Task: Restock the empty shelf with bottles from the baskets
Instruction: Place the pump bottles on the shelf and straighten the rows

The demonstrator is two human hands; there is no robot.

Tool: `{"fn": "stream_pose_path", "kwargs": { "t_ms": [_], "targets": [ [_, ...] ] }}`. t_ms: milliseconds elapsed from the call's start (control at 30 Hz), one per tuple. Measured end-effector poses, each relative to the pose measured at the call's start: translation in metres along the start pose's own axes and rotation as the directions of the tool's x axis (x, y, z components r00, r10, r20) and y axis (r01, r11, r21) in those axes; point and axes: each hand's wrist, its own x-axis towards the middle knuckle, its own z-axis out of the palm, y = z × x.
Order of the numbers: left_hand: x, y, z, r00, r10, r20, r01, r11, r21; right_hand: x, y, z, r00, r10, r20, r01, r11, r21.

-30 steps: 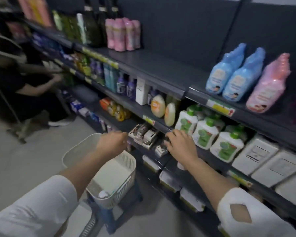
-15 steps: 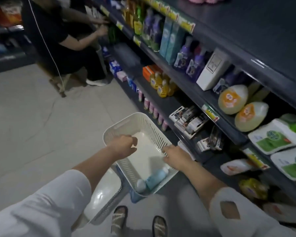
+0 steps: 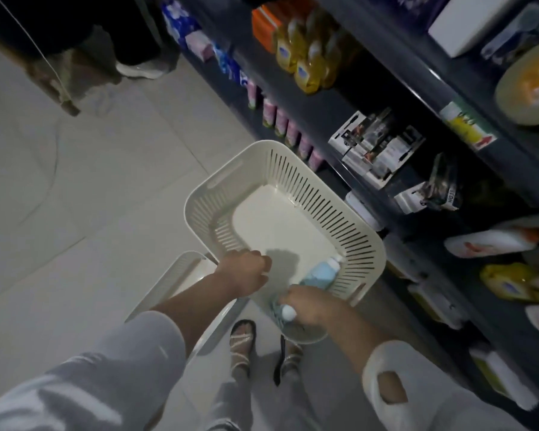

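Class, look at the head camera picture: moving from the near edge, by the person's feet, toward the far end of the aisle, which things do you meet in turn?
Sandalled foot → right hand closing on a white-capped bottle → blue bottle lying in the basket → far rim of the white basket → yellow bottles on the shelf.

Dim, soft motion blur — wide-angle bending toward the edges.

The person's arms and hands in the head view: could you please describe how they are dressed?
Both hands, the left hand and the right hand, are bare: no gloves, and no rings or watch that I can make out. Both forearms are bare too. The left sleeve is loose and white, and the right sleeve is white with a diamond-shaped cut-out.
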Motion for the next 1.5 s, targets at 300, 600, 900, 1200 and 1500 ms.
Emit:
{"fn": "stream_pose_path", "kwargs": {
  "t_ms": [300,600,900,1200,1500],
  "targets": [
    [0.035,0.006,0.018,0.991,0.020,0.133,0.025,0.944,-0.329,0.011,0.042,-0.021,0.929,0.239,-0.283,-0.076,0.870,0.487],
    [0.059,0.013,0.014,0.996,-0.083,0.030,0.081,0.733,-0.675,-0.003,0.054,-0.067,0.891,0.389,-0.234,0.099,0.336,0.937],
    [0.078,-0.011,0.012,0.953,-0.301,0.035,0.247,0.704,-0.666,0.080,0.061,0.005,0.570,0.795,0.210,-0.113,-0.177,0.978],
    [0.096,-0.022,0.024,0.948,-0.313,0.063,0.269,0.675,-0.687,0.134,0.059,0.041,0.169,0.960,0.225,-0.129,-0.205,0.970],
    [0.043,-0.001,-0.051,0.959,-0.272,-0.075,0.170,0.770,-0.614,0.040,0.019,-0.011,0.488,0.872,-0.044,0.190,-0.058,0.980]
  ]
}}
